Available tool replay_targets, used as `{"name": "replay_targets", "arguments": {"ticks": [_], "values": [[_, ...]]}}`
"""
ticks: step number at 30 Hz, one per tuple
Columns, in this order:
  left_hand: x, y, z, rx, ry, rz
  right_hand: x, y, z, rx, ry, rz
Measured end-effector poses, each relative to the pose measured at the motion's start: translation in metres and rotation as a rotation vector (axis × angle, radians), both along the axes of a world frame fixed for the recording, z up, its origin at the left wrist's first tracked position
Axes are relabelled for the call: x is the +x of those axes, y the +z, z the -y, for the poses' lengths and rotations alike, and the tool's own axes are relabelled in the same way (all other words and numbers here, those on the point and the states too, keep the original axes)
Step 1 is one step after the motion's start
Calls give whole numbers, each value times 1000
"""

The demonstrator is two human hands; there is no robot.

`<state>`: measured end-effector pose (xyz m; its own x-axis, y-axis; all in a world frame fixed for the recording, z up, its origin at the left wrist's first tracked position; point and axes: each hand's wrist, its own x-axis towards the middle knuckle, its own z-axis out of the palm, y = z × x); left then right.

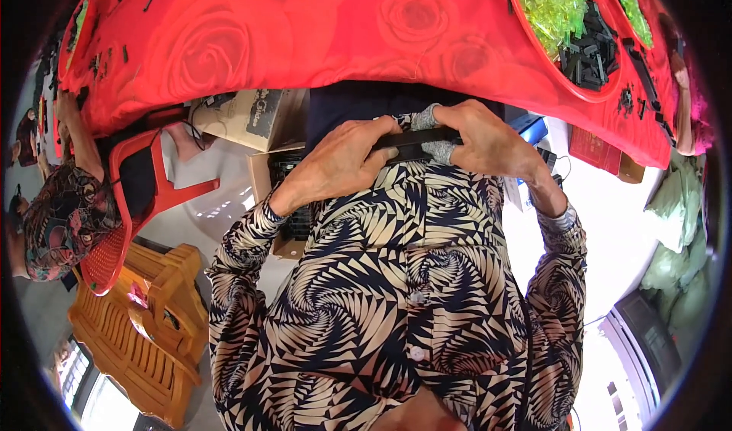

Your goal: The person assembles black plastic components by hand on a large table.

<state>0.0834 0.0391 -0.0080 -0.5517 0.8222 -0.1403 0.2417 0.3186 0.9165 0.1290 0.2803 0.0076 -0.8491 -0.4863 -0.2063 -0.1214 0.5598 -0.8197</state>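
Before a red-covered table (305, 42), the head view shows the left hand (335, 156) and right hand (492, 141), their fingers (375, 129) closed on a slim black strip (415, 138) stretched between them near a patterned garment (404, 202).

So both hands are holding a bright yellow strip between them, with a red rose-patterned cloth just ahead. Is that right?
Not quite: the strip is black, not yellow, as the head view shows. The left hand and right hand do hold it between them, with the red rose-patterned cloth just ahead.
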Motion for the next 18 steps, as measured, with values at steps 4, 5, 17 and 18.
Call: {"name": "replay_targets", "arguments": {"ticks": [4, 5, 17, 18], "values": [[-5, 20, -5, -34, -37, -50, 7, 9, 3, 72, 14, -161], [-3, 27, -7, -48, -59, -76, 10, 13, 4, 171, 30, -199], [4, 54, -2, -103, -242, -276, 20, 29, 22, 301, 60, -189], [1, 68, -2, -158, -245, -368, 20, 31, 20, 317, -23, -176]]}}
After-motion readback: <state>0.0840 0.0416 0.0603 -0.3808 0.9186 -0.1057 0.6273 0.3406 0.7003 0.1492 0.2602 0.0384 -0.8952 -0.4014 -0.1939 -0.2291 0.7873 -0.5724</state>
